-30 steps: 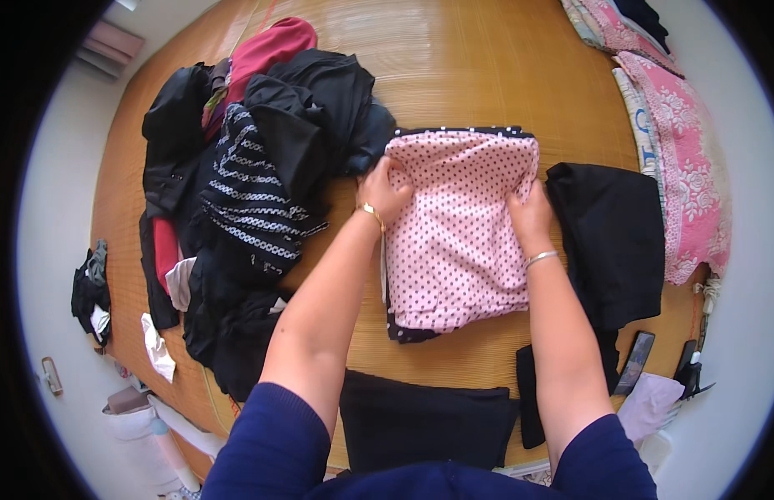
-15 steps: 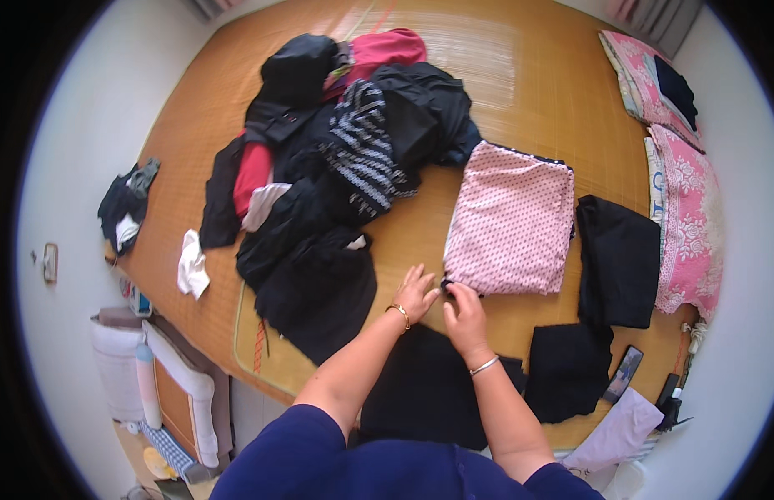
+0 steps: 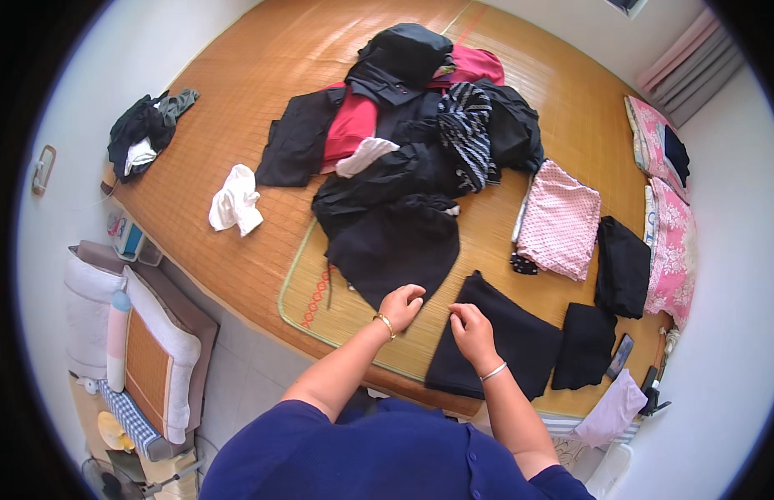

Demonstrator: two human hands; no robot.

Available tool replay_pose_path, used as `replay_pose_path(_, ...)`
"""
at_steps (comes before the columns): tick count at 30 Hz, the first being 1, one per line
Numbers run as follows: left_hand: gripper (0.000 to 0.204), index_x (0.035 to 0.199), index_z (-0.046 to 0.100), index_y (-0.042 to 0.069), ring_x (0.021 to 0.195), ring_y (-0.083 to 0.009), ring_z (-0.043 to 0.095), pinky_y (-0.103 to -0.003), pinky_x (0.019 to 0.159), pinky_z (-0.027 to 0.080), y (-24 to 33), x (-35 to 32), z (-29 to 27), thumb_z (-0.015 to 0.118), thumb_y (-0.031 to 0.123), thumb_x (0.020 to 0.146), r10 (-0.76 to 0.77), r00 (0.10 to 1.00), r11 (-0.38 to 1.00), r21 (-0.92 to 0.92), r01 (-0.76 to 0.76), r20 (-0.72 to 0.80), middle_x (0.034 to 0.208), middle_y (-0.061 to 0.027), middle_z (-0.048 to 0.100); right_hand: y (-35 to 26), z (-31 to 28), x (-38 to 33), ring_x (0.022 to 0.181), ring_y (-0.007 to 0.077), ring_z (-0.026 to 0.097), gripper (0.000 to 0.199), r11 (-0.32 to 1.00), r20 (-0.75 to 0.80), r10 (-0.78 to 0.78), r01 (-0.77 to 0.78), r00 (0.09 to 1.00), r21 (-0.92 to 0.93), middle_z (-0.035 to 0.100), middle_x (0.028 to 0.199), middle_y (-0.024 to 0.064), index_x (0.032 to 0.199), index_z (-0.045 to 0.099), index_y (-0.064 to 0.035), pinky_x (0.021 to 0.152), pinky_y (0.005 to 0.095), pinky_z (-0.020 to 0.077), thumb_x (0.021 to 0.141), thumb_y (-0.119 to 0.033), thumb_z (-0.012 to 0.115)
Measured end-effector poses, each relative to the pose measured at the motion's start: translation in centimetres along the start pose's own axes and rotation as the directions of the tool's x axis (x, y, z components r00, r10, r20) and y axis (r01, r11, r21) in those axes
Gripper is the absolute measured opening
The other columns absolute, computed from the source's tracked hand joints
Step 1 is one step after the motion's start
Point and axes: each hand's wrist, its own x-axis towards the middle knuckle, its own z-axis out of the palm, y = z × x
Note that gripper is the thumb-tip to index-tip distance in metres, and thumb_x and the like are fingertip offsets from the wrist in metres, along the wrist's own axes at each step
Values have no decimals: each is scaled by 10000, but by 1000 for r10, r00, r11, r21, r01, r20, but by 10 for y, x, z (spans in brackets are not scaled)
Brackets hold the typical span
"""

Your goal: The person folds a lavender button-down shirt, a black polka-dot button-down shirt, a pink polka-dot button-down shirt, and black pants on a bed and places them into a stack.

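Hands (image 3: 401, 307) (image 3: 473, 332) near clothes (image 3: 502, 342), bedding print (image 3: 650, 215) illegible

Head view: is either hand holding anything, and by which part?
Nothing appears held: the left hand is loosely curled by the crumpled black garment, the right hand by the flat black cloth. Contact cannot be told.

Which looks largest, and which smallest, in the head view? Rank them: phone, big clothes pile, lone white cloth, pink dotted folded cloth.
1. Big clothes pile
2. Pink dotted folded cloth
3. Lone white cloth
4. Phone
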Motion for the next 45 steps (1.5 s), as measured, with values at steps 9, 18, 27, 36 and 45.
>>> replay_pose_path(9,192,990,628,25,835,-196,654,-305,751,511,-142,33,-231,564,130,843,-72,969,990,-136,40,-235,899,-118,676,-132,183,152,786,208,649,154,932,50,65,-78,997,353,659,862,120,947,651,-13,710,284,498,828,-75,576)
replay_pose_path(18,393,826,569,40,523,-144,590,-272,477,481,-242,56,-339,575,430,876,-731,666,377,-728,573,146,695,-65,627,-185,307,291,922,156,612,287,773,229,334,-405,914,489,643,1016,101,1116,570,13,815,268,480,861,-117,589)
replay_pose_path(27,397,789,567,60,480,-148,583,-257,442,483,-234,63,-343,616,449,846,-789,571,299,-669,680,228,630,-52,608,-160,357,406,967,275,595,672,886,-257,448,-464,856,-1,599,1103,185,1210,455,69,867,340,462,724,-294,743)
replay_pose_path(36,370,818,574,72,548,-152,609,-270,504,499,-242,55,-344,595,439,860,-723,657,351,-705,617,215,695,-54,638,-262,243,351,784,233,602,215,923,-28,-220,217,975,318,620,851,116,964,594,39,730,301,465,787,-69,650)
replay_pose_path(45,311,1214,467,53,928,-198,583,-311,791,500,-124,-42,-307,436,229,960,-112,965,439,-860,260,235,1034,-87,577,-343,33,21,711,373,567,302,869,254,-462,378,850,318,568,797,210,952,559,40,629,395,460,783,-169,697)
